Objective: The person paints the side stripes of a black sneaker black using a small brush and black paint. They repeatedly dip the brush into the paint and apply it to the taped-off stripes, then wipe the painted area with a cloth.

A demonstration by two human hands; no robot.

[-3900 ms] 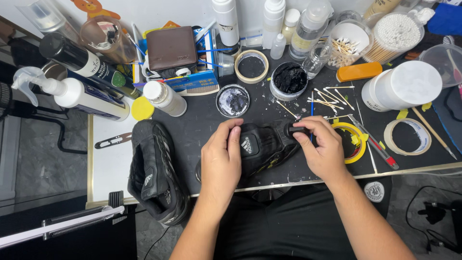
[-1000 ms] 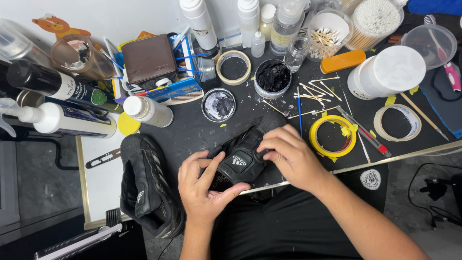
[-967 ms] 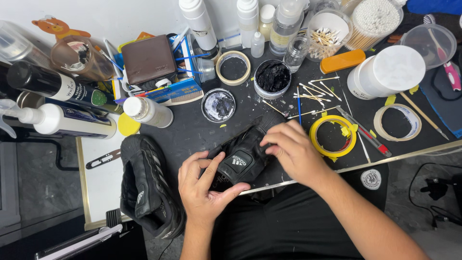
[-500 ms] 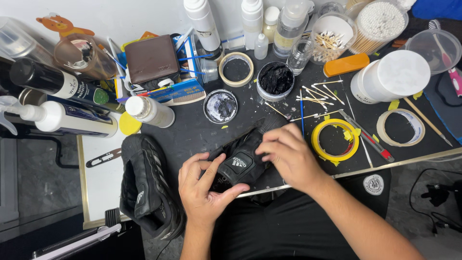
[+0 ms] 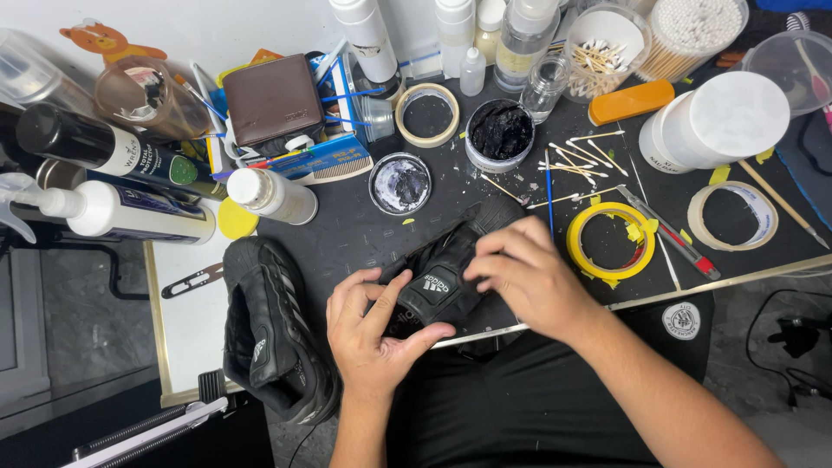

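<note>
While your left hand (image 5: pixel 373 325) cups the black shoe (image 5: pixel 442 277) from below, thumb hooked up over its tongue and fingers wrapped on its near side, your right hand (image 5: pixel 529 277) lies across the top of it, fingers curled down and knuckles raised. Both grips are clenched on that shoe: left as a cradle, right as a clamp from above. Your left forearm comes straight up from your lap; your right forearm slants in from the lower right, wrist bent slightly inward.

The shoe sits at the near edge of the dark table (image 5: pixel 347 234), toe pointing up and to the right, heel over your lap. Left of the shoe, a second black shoe (image 5: pixel 273 334) rests on its side, hanging partly off the table edge. Just right of the held shoe lies a yellow tape roll (image 5: pixel 579 236), with small yellow tape scraps on it. Above the shoe, a little way off, a round open tin of grey-black paste (image 5: pixel 399 184) stands, and up to the right of that a tub of black paste (image 5: pixel 499 132). Loose cotton swabs (image 5: pixel 581 156) are scattered between that tub and the tape roll. Further left of the shoe, a white bottle (image 5: pixel 273 195) lies on its side beside a yellow lid (image 5: pixel 236 218).
</note>
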